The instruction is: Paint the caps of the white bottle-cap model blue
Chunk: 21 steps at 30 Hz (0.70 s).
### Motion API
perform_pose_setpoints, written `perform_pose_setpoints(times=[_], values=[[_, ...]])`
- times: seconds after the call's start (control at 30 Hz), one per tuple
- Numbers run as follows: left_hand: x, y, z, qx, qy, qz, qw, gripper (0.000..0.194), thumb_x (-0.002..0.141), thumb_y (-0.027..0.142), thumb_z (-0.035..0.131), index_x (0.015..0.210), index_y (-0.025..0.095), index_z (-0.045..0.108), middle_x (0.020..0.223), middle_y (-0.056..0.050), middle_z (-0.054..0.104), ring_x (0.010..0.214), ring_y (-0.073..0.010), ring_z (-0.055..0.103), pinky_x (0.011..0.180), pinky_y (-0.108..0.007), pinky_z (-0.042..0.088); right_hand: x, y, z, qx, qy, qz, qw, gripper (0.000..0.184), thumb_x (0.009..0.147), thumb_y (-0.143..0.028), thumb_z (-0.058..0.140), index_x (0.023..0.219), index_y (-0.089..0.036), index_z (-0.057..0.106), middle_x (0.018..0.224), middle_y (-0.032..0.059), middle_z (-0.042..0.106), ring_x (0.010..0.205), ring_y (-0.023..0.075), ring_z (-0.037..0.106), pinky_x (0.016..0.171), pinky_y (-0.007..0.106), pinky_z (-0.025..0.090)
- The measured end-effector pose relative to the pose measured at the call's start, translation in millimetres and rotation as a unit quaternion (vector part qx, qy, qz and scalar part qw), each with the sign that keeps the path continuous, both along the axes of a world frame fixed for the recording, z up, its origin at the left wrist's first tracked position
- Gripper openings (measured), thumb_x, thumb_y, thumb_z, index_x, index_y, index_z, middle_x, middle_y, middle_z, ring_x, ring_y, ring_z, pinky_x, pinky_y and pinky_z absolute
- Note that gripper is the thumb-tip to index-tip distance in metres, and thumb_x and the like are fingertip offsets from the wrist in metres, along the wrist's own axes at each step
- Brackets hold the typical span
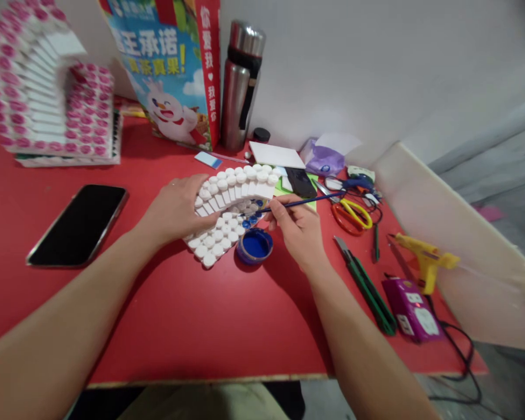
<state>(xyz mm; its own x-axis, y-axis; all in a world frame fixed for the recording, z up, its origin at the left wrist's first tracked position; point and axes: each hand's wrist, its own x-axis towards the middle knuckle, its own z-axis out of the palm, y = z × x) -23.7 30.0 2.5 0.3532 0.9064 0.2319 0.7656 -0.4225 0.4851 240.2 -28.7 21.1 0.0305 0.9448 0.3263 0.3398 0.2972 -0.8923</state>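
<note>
A white craft piece (221, 233), a curved stepped arch covered in rows of small round discs over a flat disc-covered base, stands on the red table. My left hand (177, 207) grips its left side, thumb on the inner side and fingers behind the arch. Between the fingers of my right hand (300, 230) is a thin dark blue paintbrush (310, 200). Its tip reaches in under the arch, near several discs coloured blue (247, 223). Close in front of the base sits a small round pot (246, 258) of blue paint.
A similar pink-and-white piece (11, 90) stands back left, above a phone (79, 224). Behind are a printed bag (170, 76) and a steel flask (238, 87). To the right lie scissors (354, 214), a green cutter knife (370, 291), a yellow glue gun (426, 259) and a purple box (413, 309) with a cable.
</note>
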Motion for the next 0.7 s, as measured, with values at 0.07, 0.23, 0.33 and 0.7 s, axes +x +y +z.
perform_pose_setpoints(times=[0.07, 0.23, 0.33, 0.7], values=[[-0.1, 0.2, -0.7, 0.004, 0.002, 0.000, 1.000, 0.077, 0.083, 0.047, 0.071, 0.153, 0.020, 0.054, 0.145, -0.020, 0.067, 0.137, -0.0508, 0.062, 0.115, -0.070, 0.049, 3.1, 0.4, 0.0, 0.001, -0.001, -0.013, 1.000, 0.028, 0.103, -0.046, 0.070, 0.091, -0.021, 0.073, 0.075, -0.0010, 0.074, 0.061, 0.0125, 0.068, 0.063, 0.027, 0.052], [0.7, -0.8, 1.1, 0.004, 0.013, 0.004, 1.000, 0.074, 0.083, 0.045, 0.070, 0.152, 0.022, 0.054, 0.144, -0.019, 0.068, 0.132, -0.0494, 0.064, 0.111, -0.069, 0.052, 5.7, -0.4, 4.2, 0.003, 0.021, -0.029, 0.999, 0.031, 0.102, -0.049, 0.071, 0.091, -0.020, 0.073, 0.076, -0.0002, 0.074, 0.060, 0.0124, 0.066, 0.061, 0.027, 0.053], [0.3, -0.5, 1.4, 0.003, 0.016, 0.002, 1.000, 0.075, 0.083, 0.045, 0.071, 0.153, 0.022, 0.053, 0.146, -0.019, 0.068, 0.134, -0.0493, 0.063, 0.113, -0.069, 0.051, 3.3, -1.8, 4.8, 0.010, 0.027, -0.018, 0.999, 0.030, 0.102, -0.048, 0.071, 0.091, -0.021, 0.073, 0.077, -0.0005, 0.074, 0.060, 0.0120, 0.066, 0.061, 0.026, 0.053], [0.8, -0.7, -1.1, 0.013, 0.014, 0.008, 1.000, 0.076, 0.083, 0.044, 0.072, 0.154, 0.022, 0.053, 0.144, -0.018, 0.069, 0.134, -0.0488, 0.064, 0.112, -0.069, 0.052, 3.4, 0.6, 0.1, -0.014, 0.018, -0.011, 1.000, 0.031, 0.101, -0.050, 0.072, 0.091, -0.021, 0.073, 0.075, -0.0002, 0.075, 0.059, 0.0126, 0.067, 0.060, 0.027, 0.052]])
